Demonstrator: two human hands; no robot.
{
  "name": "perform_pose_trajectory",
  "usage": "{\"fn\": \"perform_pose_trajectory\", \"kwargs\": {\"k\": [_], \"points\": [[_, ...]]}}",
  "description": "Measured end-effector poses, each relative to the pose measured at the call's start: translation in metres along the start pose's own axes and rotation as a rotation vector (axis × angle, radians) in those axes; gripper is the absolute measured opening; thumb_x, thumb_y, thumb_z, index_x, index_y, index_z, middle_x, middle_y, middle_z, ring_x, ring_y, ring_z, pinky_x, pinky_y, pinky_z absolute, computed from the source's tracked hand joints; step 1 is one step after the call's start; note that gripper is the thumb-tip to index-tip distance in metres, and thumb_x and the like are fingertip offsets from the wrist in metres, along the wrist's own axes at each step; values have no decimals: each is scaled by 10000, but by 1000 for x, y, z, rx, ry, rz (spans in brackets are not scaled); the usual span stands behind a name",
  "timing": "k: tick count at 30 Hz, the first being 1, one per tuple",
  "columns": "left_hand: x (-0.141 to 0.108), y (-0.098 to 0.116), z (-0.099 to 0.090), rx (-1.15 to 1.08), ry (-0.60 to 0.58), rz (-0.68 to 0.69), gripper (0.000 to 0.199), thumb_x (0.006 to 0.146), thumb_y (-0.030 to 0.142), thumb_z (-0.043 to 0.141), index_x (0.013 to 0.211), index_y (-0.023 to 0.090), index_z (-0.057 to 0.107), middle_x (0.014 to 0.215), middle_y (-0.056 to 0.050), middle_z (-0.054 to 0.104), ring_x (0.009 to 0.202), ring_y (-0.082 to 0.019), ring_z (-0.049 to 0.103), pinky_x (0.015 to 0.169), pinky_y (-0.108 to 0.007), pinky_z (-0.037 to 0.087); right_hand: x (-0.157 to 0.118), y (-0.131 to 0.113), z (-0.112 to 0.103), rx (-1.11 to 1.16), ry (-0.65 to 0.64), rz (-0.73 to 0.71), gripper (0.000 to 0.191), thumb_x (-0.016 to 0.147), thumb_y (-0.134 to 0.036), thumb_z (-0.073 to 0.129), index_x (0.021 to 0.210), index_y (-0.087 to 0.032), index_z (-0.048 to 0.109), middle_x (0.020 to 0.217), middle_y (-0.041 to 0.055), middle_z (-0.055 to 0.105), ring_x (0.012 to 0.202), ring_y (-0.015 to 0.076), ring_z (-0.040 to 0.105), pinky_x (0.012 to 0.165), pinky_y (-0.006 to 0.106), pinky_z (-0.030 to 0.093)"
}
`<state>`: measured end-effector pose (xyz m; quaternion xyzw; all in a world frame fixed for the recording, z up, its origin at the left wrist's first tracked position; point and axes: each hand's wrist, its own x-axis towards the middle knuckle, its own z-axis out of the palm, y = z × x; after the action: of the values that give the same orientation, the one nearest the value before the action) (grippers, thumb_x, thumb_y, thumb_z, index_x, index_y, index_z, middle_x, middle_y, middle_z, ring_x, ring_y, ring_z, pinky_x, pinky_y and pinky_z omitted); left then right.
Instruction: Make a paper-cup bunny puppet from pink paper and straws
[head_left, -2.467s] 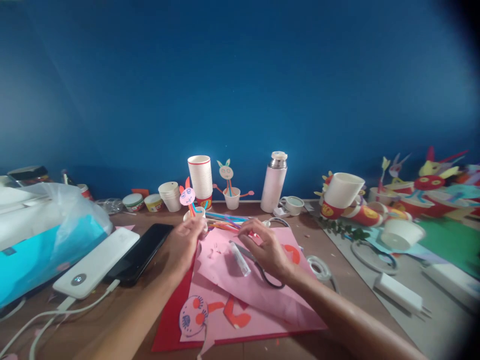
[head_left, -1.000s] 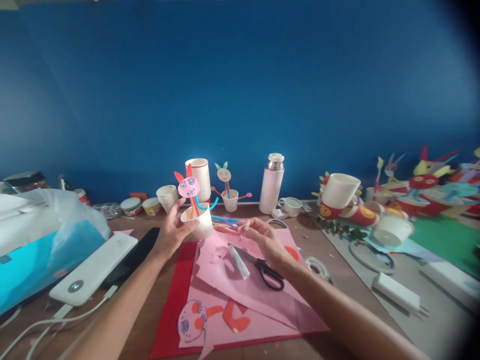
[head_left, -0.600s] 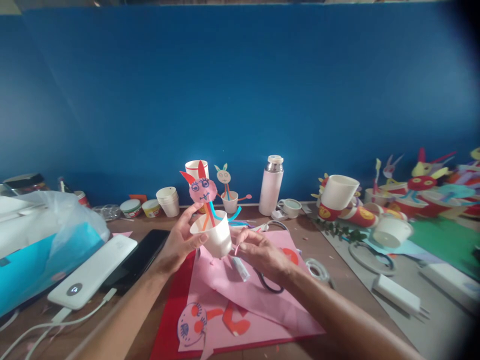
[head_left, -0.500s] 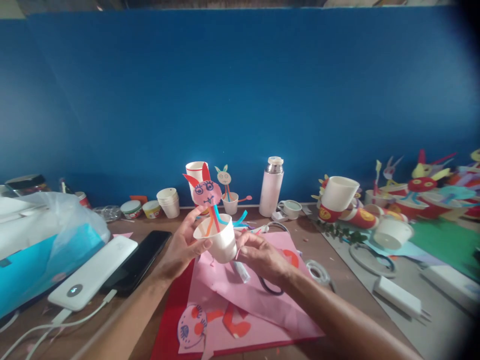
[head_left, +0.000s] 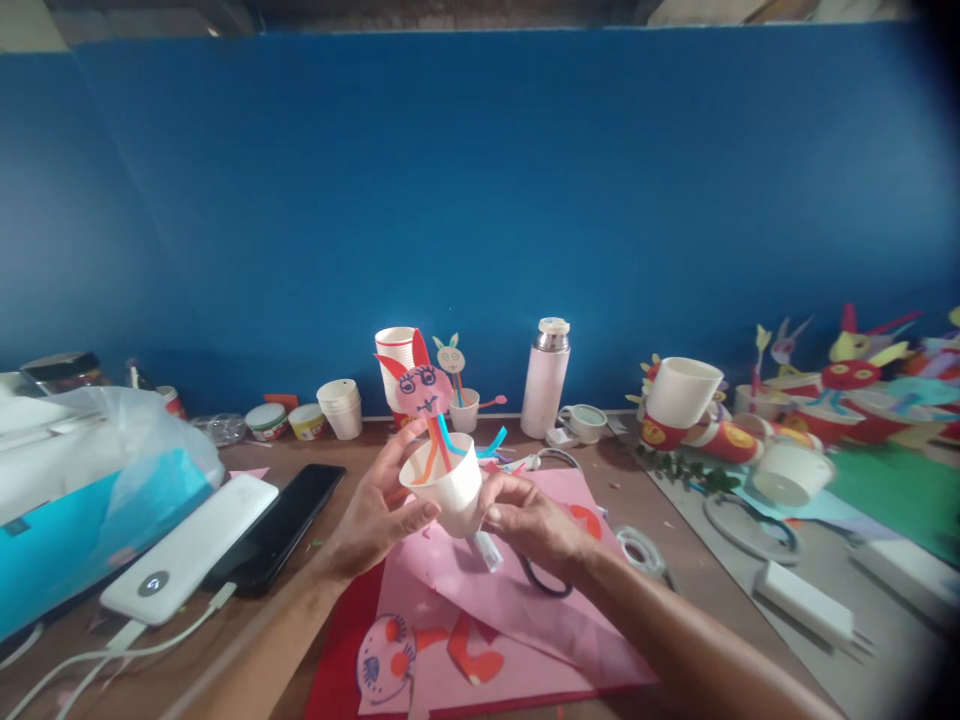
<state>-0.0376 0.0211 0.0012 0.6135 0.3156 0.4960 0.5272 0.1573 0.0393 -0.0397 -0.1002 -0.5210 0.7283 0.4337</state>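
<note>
A white paper cup (head_left: pixel 454 502) is held tilted above pink paper, its open rim facing partly toward me. My left hand (head_left: pixel 390 500) is closed around its left side, thumb in front. At the cup's lower right side, the fingers of my right hand (head_left: pixel 525 515) are pinched against it. Orange, red and blue paper strips (head_left: pixel 442 440) rise out of the cup. They carry a pink paper face (head_left: pixel 426 390) with red pointed ears and drawn eyes and mouth. One blue strip reaches out over the right rim. The right fingertips partly hide where they meet the cup.
Below lie pink paper sheets (head_left: pixel 540 610) and a cut-out face (head_left: pixel 384 655). To the left are a power bank (head_left: pixel 187 550) and a black phone (head_left: pixel 277 525). A pink thermos (head_left: pixel 546 380) stands behind; paper cup figures (head_left: pixel 847 390) and a charger (head_left: pixel 810 605) are right.
Both hands and the cup have shifted slightly right and down in view. The right fingers have closed in against the cup's side. The whole view has also moved a little.
</note>
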Motion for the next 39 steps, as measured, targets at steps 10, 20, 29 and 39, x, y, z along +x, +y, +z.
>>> {"fn": "perform_pose_trajectory", "kwargs": {"k": [10, 20, 29, 39], "points": [[2, 2, 2, -75, 45, 132, 531, 706, 300, 636, 1195, 241, 439, 1273, -97, 467, 1140, -272, 445, 859, -319, 423, -3, -8, -6, -142, 62, -115, 99, 725, -256, 667, 742, -170, 620, 766, 12, 590, 710, 121, 543, 680, 265, 405], [2, 1, -3, -70, 76, -25, 146, 708, 242, 645, 814, 162, 584, 843, -43, 624, 708, -130, 553, 599, -211, 407, -3, -24, -1, -294, 23, -145, 104, 712, -254, 676, 692, -157, 644, 716, 14, 563, 670, 113, 498, 615, 238, 374], [7, -11, -13, -81, 90, -55, 107, 704, 196, 652, 786, 150, 603, 702, -21, 622, 639, -99, 528, 606, -207, 396, -2, -19, -8, -360, 54, -145, 131, 713, -292, 672, 702, -168, 630, 726, 7, 557, 679, 114, 499, 626, 243, 388], [5, 6, -11, -11, 131, -125, 150, 677, 249, 662, 784, 146, 636, 603, -19, 629, 523, -109, 531, 486, -205, 379, -2, -15, -12, -370, 55, -137, 106, 722, -274, 665, 709, -172, 638, 776, 12, 537, 740, 123, 482, 683, 247, 376]]}}
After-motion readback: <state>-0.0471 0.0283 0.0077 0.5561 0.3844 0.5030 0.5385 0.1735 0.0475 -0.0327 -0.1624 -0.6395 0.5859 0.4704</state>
